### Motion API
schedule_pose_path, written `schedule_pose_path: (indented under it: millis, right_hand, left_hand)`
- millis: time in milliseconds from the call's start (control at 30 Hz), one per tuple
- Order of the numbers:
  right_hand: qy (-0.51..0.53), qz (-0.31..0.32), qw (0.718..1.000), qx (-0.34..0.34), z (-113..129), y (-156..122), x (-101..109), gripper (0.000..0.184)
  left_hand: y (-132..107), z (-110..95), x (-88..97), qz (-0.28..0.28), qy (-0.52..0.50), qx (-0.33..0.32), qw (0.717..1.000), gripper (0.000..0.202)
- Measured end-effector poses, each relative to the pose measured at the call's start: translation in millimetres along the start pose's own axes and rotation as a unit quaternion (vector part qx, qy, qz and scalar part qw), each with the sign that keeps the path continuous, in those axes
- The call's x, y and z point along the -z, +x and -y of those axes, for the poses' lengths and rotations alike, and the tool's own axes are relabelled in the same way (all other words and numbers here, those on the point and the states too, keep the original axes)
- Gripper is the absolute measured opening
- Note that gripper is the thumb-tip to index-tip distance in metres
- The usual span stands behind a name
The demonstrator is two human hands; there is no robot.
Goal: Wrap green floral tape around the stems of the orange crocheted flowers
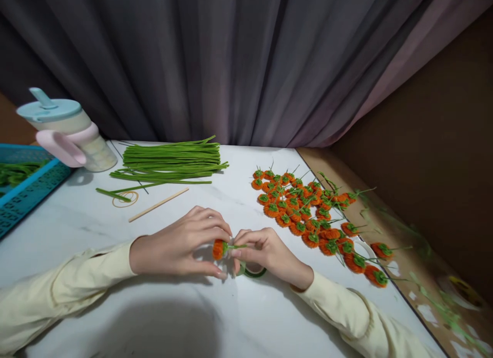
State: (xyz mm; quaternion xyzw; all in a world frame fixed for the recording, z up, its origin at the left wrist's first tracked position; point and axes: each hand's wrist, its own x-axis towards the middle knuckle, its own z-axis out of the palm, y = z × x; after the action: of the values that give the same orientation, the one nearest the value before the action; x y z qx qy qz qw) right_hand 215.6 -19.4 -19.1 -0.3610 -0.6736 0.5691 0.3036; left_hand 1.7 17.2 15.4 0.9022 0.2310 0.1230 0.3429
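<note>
My left hand [181,242] curls its fingers around a small orange pipe-cleaner pumpkin [219,248] with a green top, low over the white marble table [192,317]. My right hand [265,252] pinches the pumpkin's green stem [238,246] from the right. A roll of green tape [252,270] lies on the table under my right hand, partly hidden by it. Both arms wear pale yellow sleeves.
Several finished orange pumpkins [308,214] lie in a heap at the right. A bundle of green pipe cleaners [169,163], a wooden stick [158,204] and a rubber band [125,199] lie behind my hands. A lidded cup [65,129] and a blue basket [23,186] stand at the left.
</note>
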Motion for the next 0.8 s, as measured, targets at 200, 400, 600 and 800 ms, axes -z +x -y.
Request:
schedule_pose_path:
  millis: [200, 400, 600, 800]
  right_hand:
    - [0.136, 0.072, 0.983, -0.101, -3.0, 1.0, 4.0, 0.039]
    - [0.150, 0.082, 0.979, -0.113, -0.5, 0.1, 4.2, 0.038]
    - [0.182, 0.069, 0.973, -0.122, 0.6, 3.4, 2.3, 0.036]
    - [0.192, 0.061, 0.970, -0.137, 4.4, 3.9, 1.3, 0.034]
  left_hand:
    - [-2.5, -5.8, -7.4, -0.001, 0.057, -0.036, 0.998, 0.016]
    - [-0.9, -3.9, -7.9, 0.021, -0.059, 0.022, 0.998, 0.015]
    - [-2.5, 0.6, -13.5, -0.042, 0.028, -0.038, 0.998, 0.013]
    - [-3.6, 0.2, -14.7, -0.046, 0.047, -0.052, 0.996, 0.013]
